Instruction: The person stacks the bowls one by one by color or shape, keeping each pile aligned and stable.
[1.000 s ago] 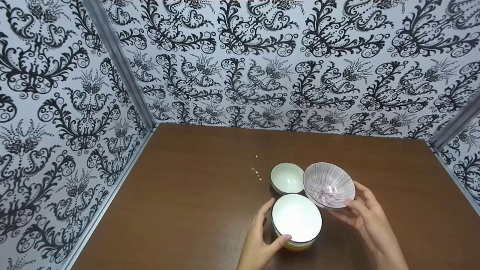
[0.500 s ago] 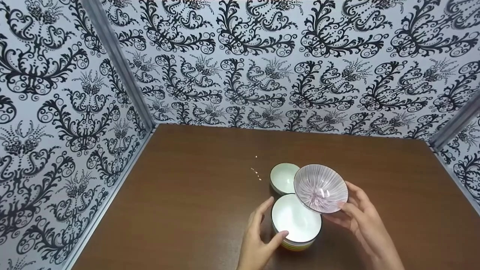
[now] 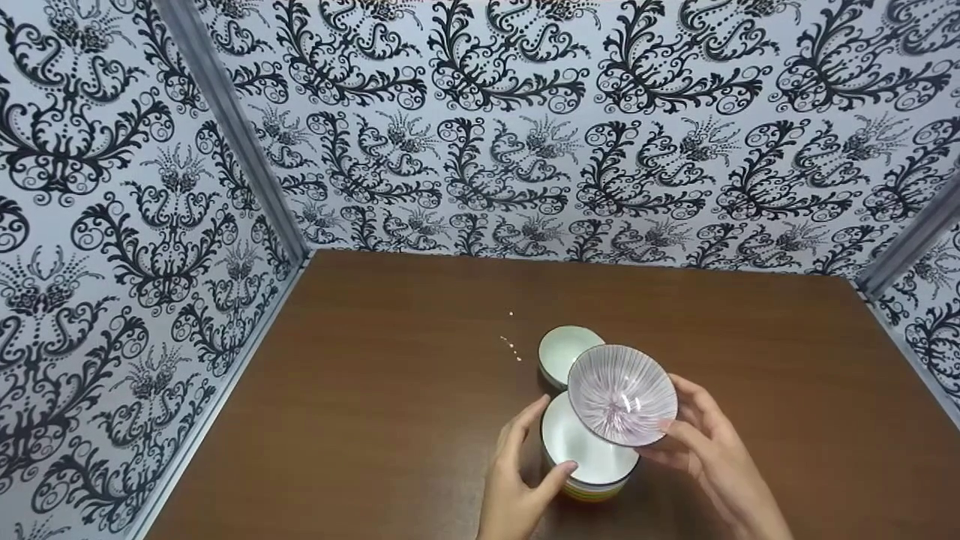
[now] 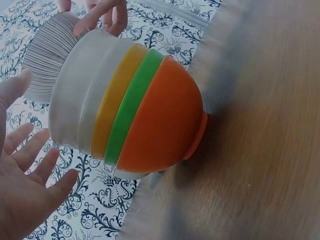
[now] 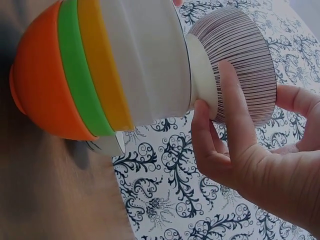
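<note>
My right hand grips a striped bowl by its right side, thumb inside the rim and fingers underneath. The bowl is tilted and overlaps the top of a stack of bowls in the head view. That stack has a white bowl on top, with yellow, green and orange bowls below. Beside the stack, my left hand curves loosely, thumb near the front rim. Its fingers look apart from the bowls in the left wrist view.
A small pale green bowl stands on the brown table just behind the stack, partly covered by the striped bowl. Small light specks lie to its left. Patterned walls enclose the back and left.
My right hand has brought the striped bowl left and toward me, from beside the stack to above its white top bowl. The left hand has barely moved.
</note>
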Tool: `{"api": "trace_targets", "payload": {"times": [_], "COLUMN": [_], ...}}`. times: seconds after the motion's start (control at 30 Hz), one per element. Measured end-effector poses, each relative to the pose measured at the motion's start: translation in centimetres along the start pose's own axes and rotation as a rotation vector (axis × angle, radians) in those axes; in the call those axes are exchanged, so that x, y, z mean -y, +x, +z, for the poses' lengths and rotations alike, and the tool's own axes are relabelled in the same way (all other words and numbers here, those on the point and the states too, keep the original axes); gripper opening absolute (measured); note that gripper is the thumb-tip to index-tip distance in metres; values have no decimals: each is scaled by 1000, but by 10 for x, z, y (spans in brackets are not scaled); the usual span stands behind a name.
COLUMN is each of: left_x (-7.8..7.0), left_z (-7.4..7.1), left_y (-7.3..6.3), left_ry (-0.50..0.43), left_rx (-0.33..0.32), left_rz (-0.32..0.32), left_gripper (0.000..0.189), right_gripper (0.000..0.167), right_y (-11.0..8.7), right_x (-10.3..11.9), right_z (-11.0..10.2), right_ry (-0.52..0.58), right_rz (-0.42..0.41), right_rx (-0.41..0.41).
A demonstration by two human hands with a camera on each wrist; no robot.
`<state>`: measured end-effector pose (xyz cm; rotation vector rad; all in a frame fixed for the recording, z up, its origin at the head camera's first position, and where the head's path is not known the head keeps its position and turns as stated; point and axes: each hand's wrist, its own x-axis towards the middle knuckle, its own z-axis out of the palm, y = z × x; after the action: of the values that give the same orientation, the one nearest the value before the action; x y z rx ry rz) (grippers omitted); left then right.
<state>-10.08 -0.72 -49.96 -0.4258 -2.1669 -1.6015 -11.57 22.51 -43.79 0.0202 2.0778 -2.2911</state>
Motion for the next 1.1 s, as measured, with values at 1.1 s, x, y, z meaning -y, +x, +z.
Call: {"api": "trace_targets", "payload": {"times": [1.1], "left_x": [-1], "left_z": [11], "left_y": [-1], "left_ry": [1], "left_rx": [-156], "left_rz": [112], "left_gripper": [69], "right_gripper": [54], "right_y": [-16], "right_x": [3], "right_z": [11], "right_ry": [-280], "right_rz": [-193], "right_rx": [101]}}
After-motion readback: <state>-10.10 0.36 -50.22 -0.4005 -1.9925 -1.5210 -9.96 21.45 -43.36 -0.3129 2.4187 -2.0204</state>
